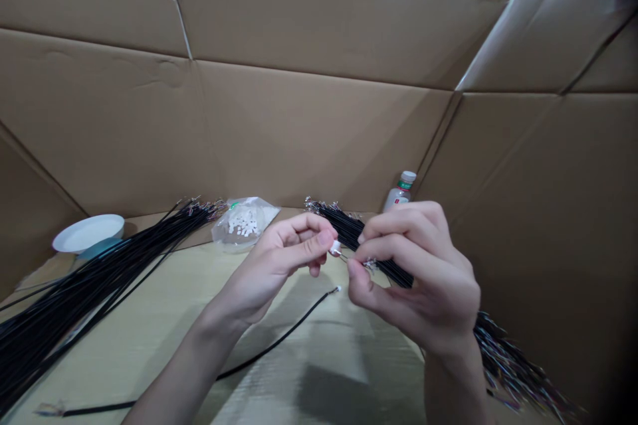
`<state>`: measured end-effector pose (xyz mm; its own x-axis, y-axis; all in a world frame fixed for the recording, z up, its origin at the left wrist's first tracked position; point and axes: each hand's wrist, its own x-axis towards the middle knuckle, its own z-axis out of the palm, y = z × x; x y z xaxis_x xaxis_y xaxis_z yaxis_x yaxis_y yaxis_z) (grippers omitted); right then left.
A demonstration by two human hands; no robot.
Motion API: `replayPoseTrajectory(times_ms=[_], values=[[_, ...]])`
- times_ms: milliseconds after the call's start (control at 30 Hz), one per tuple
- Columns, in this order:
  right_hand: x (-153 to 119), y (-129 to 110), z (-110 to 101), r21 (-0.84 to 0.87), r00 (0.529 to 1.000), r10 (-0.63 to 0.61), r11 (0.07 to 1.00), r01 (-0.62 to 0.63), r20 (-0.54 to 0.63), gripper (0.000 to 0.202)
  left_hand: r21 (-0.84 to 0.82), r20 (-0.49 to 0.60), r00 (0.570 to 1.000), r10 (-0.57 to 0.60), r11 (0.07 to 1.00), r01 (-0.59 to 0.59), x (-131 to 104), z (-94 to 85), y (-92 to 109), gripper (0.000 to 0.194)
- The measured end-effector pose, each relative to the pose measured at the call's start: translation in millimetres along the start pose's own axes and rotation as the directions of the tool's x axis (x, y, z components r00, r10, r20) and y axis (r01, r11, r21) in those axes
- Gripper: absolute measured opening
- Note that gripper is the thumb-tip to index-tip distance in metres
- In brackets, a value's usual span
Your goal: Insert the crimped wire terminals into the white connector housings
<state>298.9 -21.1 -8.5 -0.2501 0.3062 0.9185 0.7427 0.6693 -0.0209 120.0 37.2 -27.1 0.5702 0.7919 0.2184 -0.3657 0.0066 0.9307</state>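
Note:
Between the thumb and fingers of my left hand (284, 259) is a small white connector housing (335, 248). My right hand (419, 272) pinches a thin wire (343, 257) whose end meets the housing; how far it goes in is too small to tell. Other loose wire ends (371, 264) show just behind my right fingertips. Below the hands, a single black cable (284, 340) lies on the table, with a small white connector at its upper end and bare wire ends at its lower left. My left forearm covers part of it.
A large bundle of black cables (100, 285) lies at left, near a white bowl (90, 232). A clear bag of white connectors (244, 222) sits at the back. More black cables (343, 226) and a bottle (400, 191) stand behind my right hand. Cardboard walls (319, 133) enclose the table.

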Motion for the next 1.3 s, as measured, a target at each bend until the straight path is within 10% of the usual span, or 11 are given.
replayPoseTrajectory(times_ms=[533, 1300], values=[[1.2, 1.6, 6.7, -0.136, 0.993, -0.105, 0.985, 0.111, 0.048, 0.024, 0.203, -0.133, 0.976, 0.175, 0.968, -0.146, -3.3, 4.5, -1.0, 0.021], [-4.7, 3.9, 23.9, -0.096, 0.993, -0.092, 0.992, 0.085, -0.072, 0.017, 0.033, -0.145, 0.981, 0.131, 0.991, -0.128, -7.9, 5.7, 6.4, 0.018]])
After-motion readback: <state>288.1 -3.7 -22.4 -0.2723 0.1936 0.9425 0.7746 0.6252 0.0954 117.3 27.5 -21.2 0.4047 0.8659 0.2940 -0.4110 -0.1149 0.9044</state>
